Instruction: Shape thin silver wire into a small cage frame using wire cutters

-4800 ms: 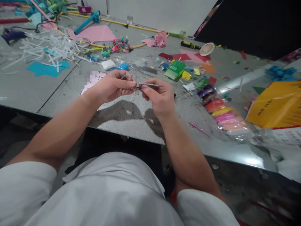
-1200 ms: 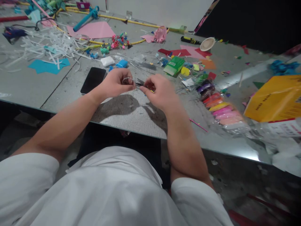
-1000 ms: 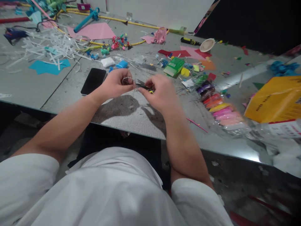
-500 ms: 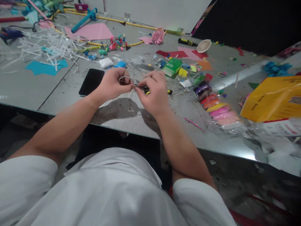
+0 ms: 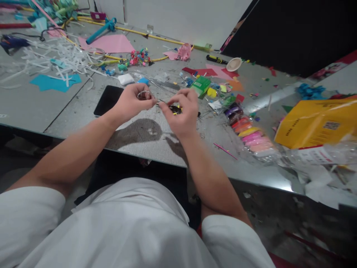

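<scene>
A thin silver wire loop (image 5: 144, 95) sits just above the grey table (image 5: 36, 108), pinched between the closed fingers of the left hand (image 5: 130, 103). Touching its right end is a small black-and-yellow tool (image 5: 175, 109), clamped in the right hand (image 5: 181, 115). A black phone (image 5: 107, 100) lies flat just left of the left hand; a pack of coloured clay strips (image 5: 248, 131) lies to the right.
</scene>
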Demonstrator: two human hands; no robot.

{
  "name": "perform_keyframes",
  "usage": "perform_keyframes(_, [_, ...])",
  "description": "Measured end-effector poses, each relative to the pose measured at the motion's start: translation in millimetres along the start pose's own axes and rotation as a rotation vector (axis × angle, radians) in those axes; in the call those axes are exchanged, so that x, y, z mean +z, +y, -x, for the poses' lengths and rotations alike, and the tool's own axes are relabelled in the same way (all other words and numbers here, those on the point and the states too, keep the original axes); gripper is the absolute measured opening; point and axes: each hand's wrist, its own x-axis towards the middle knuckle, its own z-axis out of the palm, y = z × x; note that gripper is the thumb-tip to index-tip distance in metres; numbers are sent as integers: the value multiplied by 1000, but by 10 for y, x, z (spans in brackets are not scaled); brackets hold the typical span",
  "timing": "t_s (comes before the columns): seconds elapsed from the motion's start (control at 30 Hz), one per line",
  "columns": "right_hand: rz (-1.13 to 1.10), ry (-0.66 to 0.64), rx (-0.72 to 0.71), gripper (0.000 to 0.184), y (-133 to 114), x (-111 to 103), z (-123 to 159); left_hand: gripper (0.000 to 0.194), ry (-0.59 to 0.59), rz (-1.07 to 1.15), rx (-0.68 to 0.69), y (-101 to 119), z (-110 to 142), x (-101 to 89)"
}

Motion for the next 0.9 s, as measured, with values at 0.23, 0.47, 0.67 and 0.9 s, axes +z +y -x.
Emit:
perform_keyframes(0.23, [-705,-474,528,42,54,-299,-203,40,-65,-33,53,-36,-26,-82])
perform_keyframes(0.47, [-823,-501,613,53,50,-250,-200,41,-60,-39,92,-70,-37,-77])
perform_keyframes(0.67, [-690,-450,464,38,42,-226,-173,43,4,18,84,-92,-47,-48])
perform_keyframes(0.9, [-146,-328,-59,19,160,-197,-95,44,-87,115,-146,-30,-55,-90])
